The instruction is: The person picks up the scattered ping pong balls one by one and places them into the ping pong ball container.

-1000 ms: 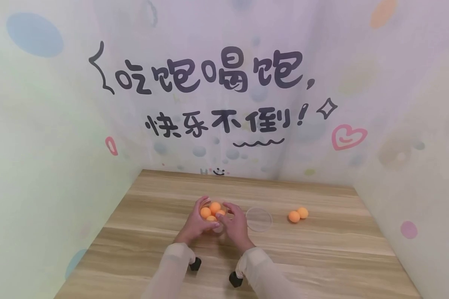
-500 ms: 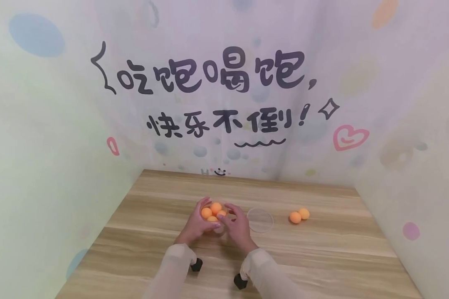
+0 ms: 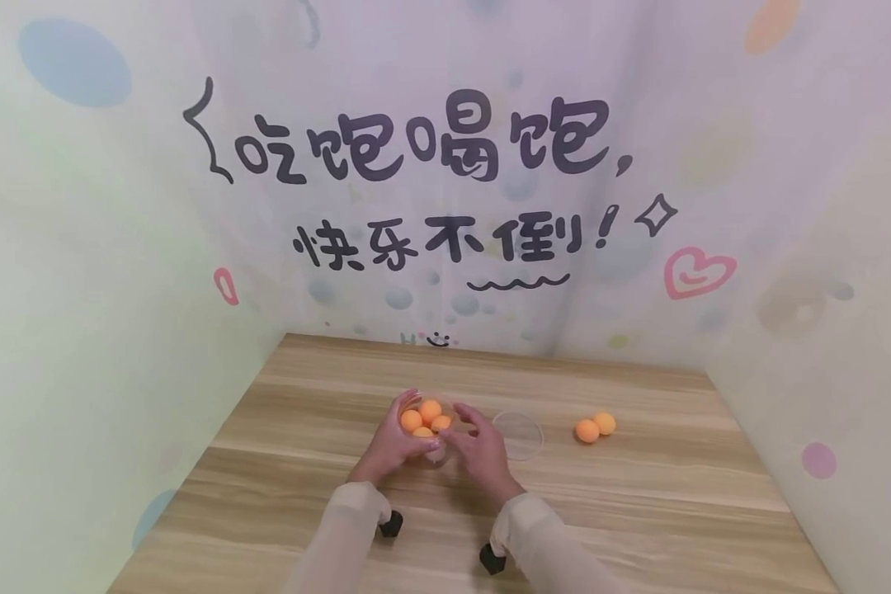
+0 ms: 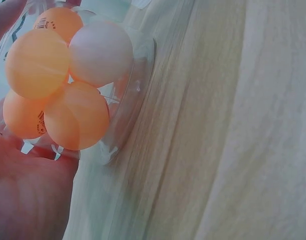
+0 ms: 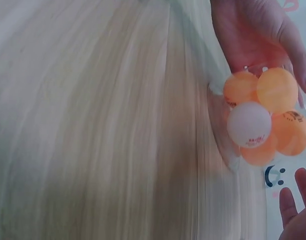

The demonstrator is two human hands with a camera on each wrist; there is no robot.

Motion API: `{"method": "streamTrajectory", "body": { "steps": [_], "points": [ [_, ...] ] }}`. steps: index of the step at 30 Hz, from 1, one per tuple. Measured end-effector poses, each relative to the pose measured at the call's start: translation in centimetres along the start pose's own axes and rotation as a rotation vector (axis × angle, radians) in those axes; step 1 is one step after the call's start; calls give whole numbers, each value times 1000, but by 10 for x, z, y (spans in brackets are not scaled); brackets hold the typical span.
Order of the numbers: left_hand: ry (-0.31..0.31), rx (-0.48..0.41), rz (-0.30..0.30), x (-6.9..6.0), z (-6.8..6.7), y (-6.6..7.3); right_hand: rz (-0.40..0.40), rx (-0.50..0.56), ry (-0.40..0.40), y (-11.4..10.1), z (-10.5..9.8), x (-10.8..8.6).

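Note:
My left hand (image 3: 392,441) grips a clear plastic container (image 4: 142,75) from its left side, just over the wooden table or resting on it; I cannot tell which. Inside are several orange table tennis balls (image 3: 430,411) and a white ball (image 5: 249,125), which shows through the clear wall. On the container's right side is my right hand (image 3: 483,450), its fingers spread and relaxed. In the right wrist view these fingers (image 5: 304,185) are apart from the container. Whether the right thumb touches the rim is unclear in the head view.
A round clear lid-like disc (image 3: 518,436) lies on the table (image 3: 638,511) just right of the right hand. Two orange table tennis balls (image 3: 587,431) lie together farther right. A printed curtain wall (image 3: 445,313) closes off the back and sides.
My right hand has drawn slightly back to the right, its fingers coming away from the container. The left hand keeps its grip. The loose balls and the disc have stayed put.

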State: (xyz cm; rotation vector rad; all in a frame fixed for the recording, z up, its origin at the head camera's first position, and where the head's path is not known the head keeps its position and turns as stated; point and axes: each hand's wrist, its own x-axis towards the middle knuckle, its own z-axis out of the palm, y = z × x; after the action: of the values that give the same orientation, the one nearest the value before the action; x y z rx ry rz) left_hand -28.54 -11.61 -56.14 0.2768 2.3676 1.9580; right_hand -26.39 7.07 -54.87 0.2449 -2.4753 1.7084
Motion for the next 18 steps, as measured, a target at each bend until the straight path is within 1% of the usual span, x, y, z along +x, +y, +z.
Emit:
{"method": "streamTrajectory", "body": {
  "steps": [3,6,12,18],
  "points": [
    [-8,-20,4,0,0,1,-33,-32,4,4,-2,2],
    [-12,-39,1,0,-1,3,-48,-66,14,8,-5,2],
    [2,-43,-6,-1,0,3,-32,-129,41,12,-11,1],
    [6,-36,14,-2,1,3,-51,-217,63,20,-17,0]
  ]
}}
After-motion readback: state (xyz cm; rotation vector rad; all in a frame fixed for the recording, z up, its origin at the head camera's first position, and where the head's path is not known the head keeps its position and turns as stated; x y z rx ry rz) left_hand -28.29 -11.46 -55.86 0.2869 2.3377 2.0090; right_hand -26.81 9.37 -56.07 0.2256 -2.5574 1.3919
